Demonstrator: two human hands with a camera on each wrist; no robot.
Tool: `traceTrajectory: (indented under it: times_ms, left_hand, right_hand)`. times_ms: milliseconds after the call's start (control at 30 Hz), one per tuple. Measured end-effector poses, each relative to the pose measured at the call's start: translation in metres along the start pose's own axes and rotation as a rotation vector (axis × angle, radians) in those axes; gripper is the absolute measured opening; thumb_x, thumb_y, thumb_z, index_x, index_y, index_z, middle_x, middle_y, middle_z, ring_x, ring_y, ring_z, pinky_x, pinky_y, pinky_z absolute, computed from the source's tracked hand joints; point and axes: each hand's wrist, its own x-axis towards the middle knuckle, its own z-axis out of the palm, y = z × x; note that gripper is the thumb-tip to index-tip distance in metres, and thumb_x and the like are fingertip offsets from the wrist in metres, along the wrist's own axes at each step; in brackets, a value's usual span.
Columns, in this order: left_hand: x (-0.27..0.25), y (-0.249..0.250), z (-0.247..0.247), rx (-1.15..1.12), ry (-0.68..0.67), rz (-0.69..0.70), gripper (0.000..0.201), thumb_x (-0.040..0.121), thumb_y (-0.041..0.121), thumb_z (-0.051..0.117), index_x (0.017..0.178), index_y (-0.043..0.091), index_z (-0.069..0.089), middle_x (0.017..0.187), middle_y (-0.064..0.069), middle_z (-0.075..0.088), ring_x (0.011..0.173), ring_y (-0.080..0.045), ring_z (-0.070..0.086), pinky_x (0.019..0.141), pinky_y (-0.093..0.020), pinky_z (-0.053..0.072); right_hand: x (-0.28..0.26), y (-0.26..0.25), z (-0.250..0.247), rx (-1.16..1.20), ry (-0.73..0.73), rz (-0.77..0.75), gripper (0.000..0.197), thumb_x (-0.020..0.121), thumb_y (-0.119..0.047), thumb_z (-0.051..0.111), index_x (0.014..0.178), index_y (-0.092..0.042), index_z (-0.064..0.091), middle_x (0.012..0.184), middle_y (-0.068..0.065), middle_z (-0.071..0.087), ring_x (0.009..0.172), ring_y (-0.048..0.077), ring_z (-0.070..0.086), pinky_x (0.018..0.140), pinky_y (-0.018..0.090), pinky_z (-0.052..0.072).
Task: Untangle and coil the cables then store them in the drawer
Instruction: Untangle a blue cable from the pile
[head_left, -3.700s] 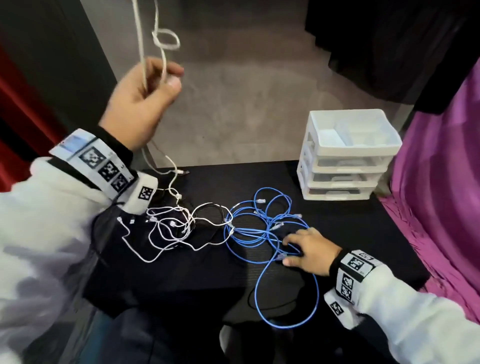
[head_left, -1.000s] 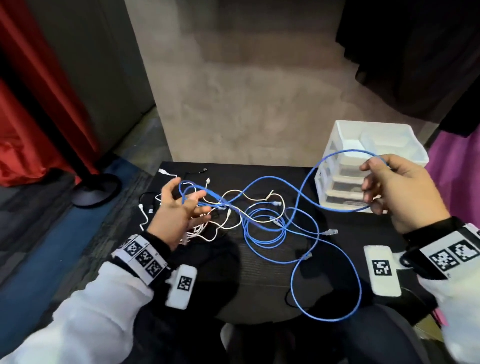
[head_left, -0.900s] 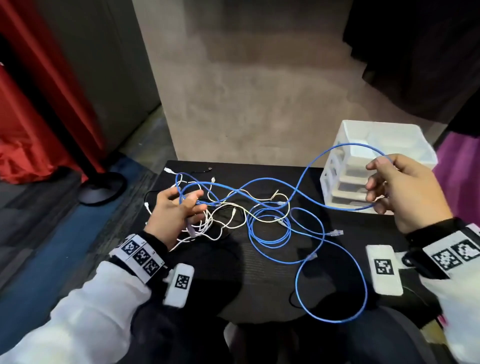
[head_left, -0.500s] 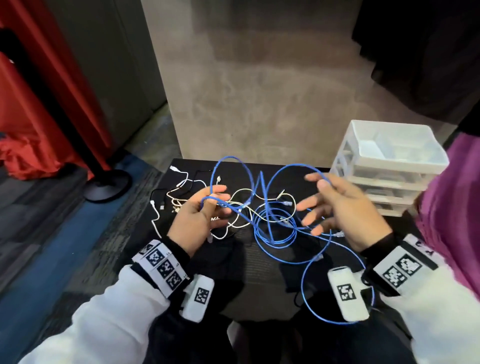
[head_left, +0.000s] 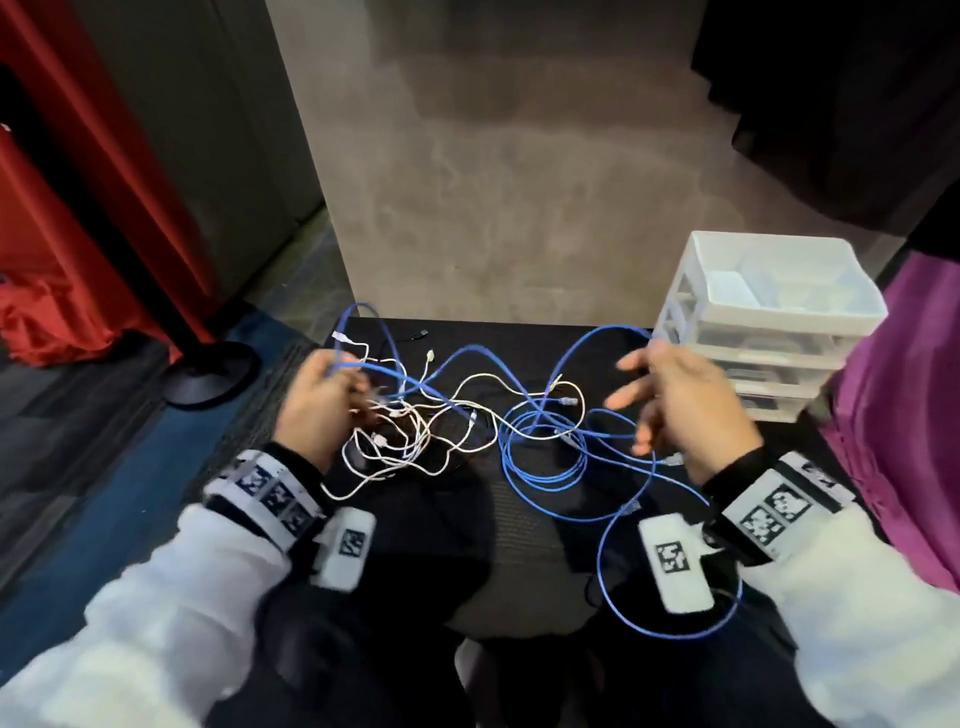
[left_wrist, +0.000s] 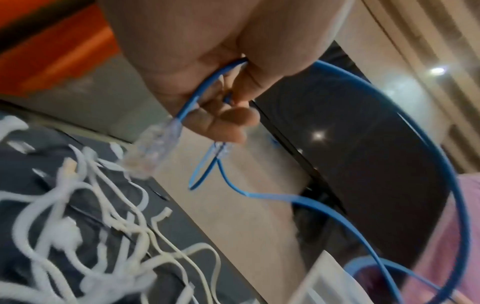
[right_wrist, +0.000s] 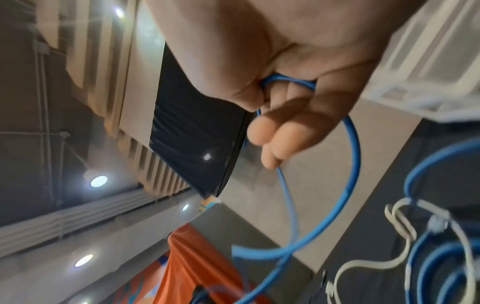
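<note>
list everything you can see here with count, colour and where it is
blue cable: count unclear in the tangle, blue, looped on the table's centre and right, strands lifted into both hands
clear plug: one, clear, at the blue cable end by the left fingers
white cables: several, white, tangled on the table's left half, crossing the blue loops
black cable: one seen, black, far edge of the table
table: one, black, in front of the person
drawer unit: one, white, far right corner of the table, drawers closed
stand base: one, black, floor at left
left hand: grips a blue strand near its plug
right hand: blue loop runs through its curled fingers
</note>
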Motion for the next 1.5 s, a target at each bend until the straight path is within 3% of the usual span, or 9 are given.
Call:
traceTrajectory:
  times_ms: [233,500,700,833,933,1033,1100,1233,1500]
  left_hand:
    - [0.04,-0.018,-0.065,0.072,0.161,-0.05,0.023,0.098,0.002,0.052,0.089,0.023,0.053,0.072,-0.003,0.05,0.054,-0.008,0.051,0.049,-0.02,0.055]
    - [0.031,-0.009,-0.026,0.073,-0.044,0.147,0.037,0.095,-0.006,0.062,0.121,0.015,0.045,0.096,-0.002,0.058,0.084,-0.029,0.064,0.077,-0.04,0.056]
    - [0.058,-0.007,-0.011,0.299,-0.146,0.171,0.088,0.087,0.001,0.076,0.154,0.023,0.023,0.115,0.003,0.053,0.086,-0.011,0.067,0.076,-0.019,0.058]
    - [0.068,-0.062,-0.03,0.782,-0.217,0.018,0.131,0.058,0.043,0.094,0.159,0.035,0.012,0.138,-0.004,0.058,0.121,-0.026,0.062,0.102,-0.043,0.053]
    - [0.06,-0.091,-0.035,0.977,-0.275,0.003,0.104,0.069,0.035,0.084,0.157,0.019,0.031,0.134,-0.014,0.062,0.118,-0.03,0.064,0.103,-0.037,0.05]
    - [0.047,-0.098,-0.028,0.94,-0.244,0.027,0.078,0.083,0.009,0.07,0.153,0.016,0.036,0.104,-0.015,0.069,0.067,-0.017,0.064,0.068,-0.021,0.05]
    - [0.04,-0.097,-0.022,0.906,-0.178,0.065,0.076,0.085,0.003,0.063,0.154,0.015,0.034,0.12,-0.019,0.062,0.078,-0.017,0.061,0.079,-0.02,0.047]
    - [0.012,-0.091,0.0,0.742,0.079,0.398,0.064,0.084,-0.001,0.063,0.145,0.012,0.047,0.148,-0.017,0.035,0.138,-0.026,0.04,0.12,-0.037,0.032]
    - [-0.075,-0.112,0.093,0.567,-0.316,0.605,0.025,0.091,0.006,0.06,0.109,0.022,0.069,0.109,0.004,0.06,0.102,0.001,0.058,0.094,-0.025,0.049]
  right_hand:
    - [0.023,-0.005,-0.041,-0.023,0.154,-0.085,0.037,0.113,-0.033,0.035,0.095,-0.014,0.06,0.065,0.013,0.068,0.03,0.019,0.037,0.034,0.026,0.041]
    - [0.021,-0.016,0.033,-0.027,-0.211,-0.131,0.032,0.113,-0.031,0.039,0.102,-0.012,0.064,0.075,0.009,0.063,0.061,0.019,0.055,0.053,0.034,0.054]
    - [0.06,-0.011,0.084,-0.66,-0.352,-0.311,0.038,0.107,-0.029,0.053,0.144,-0.024,0.056,0.138,0.014,0.058,0.117,0.017,0.056,0.111,0.046,0.048]
    - [0.066,0.02,0.069,-0.855,-0.329,-0.263,0.039,0.101,-0.032,0.061,0.138,-0.02,0.062,0.14,0.009,0.06,0.131,0.024,0.056,0.115,0.033,0.039]
    - [0.051,0.051,0.031,-0.81,-0.322,-0.23,0.013,0.099,-0.031,0.063,0.104,-0.026,0.074,0.106,-0.004,0.075,0.099,0.014,0.069,0.098,0.034,0.051]
    - [0.034,0.078,-0.021,-0.835,-0.202,-0.177,0.018,0.1,-0.032,0.063,0.087,-0.023,0.071,0.082,-0.004,0.073,0.076,0.009,0.065,0.081,0.028,0.052]
    - [0.021,0.096,-0.049,-0.829,-0.187,-0.101,0.024,0.099,-0.031,0.063,0.079,-0.019,0.069,0.074,-0.001,0.073,0.072,0.017,0.067,0.082,0.039,0.056]
    - [-0.016,0.128,-0.067,-1.042,-0.363,0.029,0.03,0.095,-0.046,0.066,0.085,-0.018,0.07,0.074,-0.003,0.07,0.074,0.015,0.065,0.078,0.036,0.053]
    - [-0.054,0.151,-0.026,-1.217,-0.528,0.143,0.041,0.081,-0.037,0.081,0.094,-0.026,0.044,0.11,0.003,0.07,0.105,0.026,0.067,0.077,0.026,0.039]
